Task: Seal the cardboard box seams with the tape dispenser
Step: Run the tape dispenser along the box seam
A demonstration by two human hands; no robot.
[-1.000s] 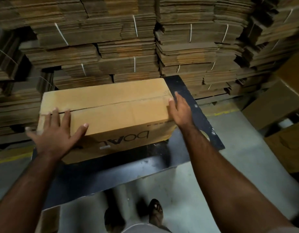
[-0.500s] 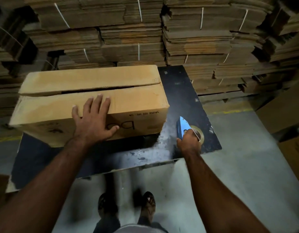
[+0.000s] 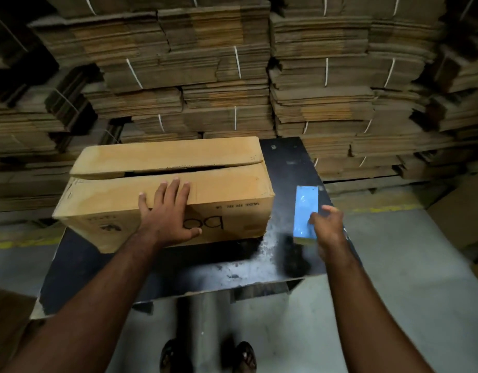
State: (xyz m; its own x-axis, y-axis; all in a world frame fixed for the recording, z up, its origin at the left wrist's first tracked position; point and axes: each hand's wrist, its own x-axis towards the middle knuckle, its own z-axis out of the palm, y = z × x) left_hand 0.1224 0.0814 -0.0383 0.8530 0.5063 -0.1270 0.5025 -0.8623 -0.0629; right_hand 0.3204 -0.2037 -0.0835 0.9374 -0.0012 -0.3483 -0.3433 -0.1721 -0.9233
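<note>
Gripped in the right hand (image 3: 328, 228): a light-blue tape dispenser (image 3: 305, 212), fingers curled round its near end, blue face up, held just above the right part of the black tabletop (image 3: 162, 267) and a little apart from the box. Pressed flat by the left hand (image 3: 168, 211): the near top flap of a long tan cardboard box (image 3: 162, 184), fingers straight across the flap, thumb down on the printed near side. Lying lengthwise on the far-left part of the tabletop, that box, with its two top flaps folded down but not quite meeting, a dark gap along the middle of the centre seam (image 3: 176, 169). No tape visible anywhere on the top or on the near face, so apparently nothing sealed yet. By the look of it, only the preparation done: flaps closed, box steadied, tool in hand. Left to do, probably: carrying the dispenser to one end of the seam, running tape along it, then the edge seams. Behind, strapped stacks of flattened brown cardboard (image 3: 232, 76).
</note>
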